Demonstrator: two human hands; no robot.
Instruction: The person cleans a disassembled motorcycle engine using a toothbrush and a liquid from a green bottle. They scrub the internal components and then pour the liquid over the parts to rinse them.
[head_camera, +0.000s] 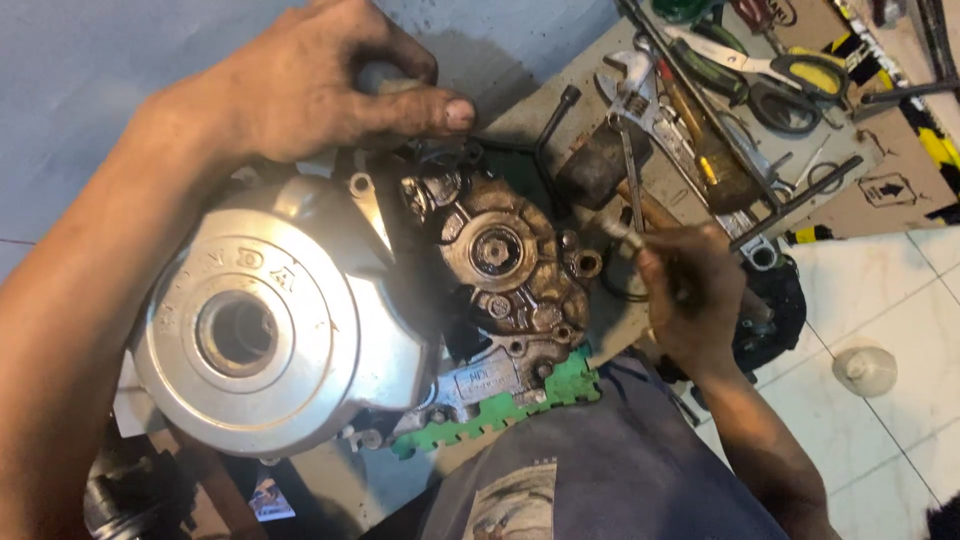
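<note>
From the head camera, a tiled floor (900, 300) strewn with tools is being worked over. The engine case (330, 320) is being steadied by the left hand (310, 90), clamped on its top edge; a small socket tool (622, 232) is being gripped by the right hand (690, 290) beside it. Judged, a bolt is being addressed; careful seating is being called for next.

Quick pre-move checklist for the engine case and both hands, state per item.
1. Left hand steadying the engine case at its top edge: ok.
2. Right hand holding a small metal tool with its tip near the case's right side: ok.
3. Tool seated on a bolt: cannot tell, the tip is blurred.
4. Round silver cover in place on the case: ok.
5. Case resting on the green foam mat: ok; whether it sits stable, cannot tell.
6. Spare tools in reach: ok, wrenches and scissors lie on cardboard behind the right hand.
</note>
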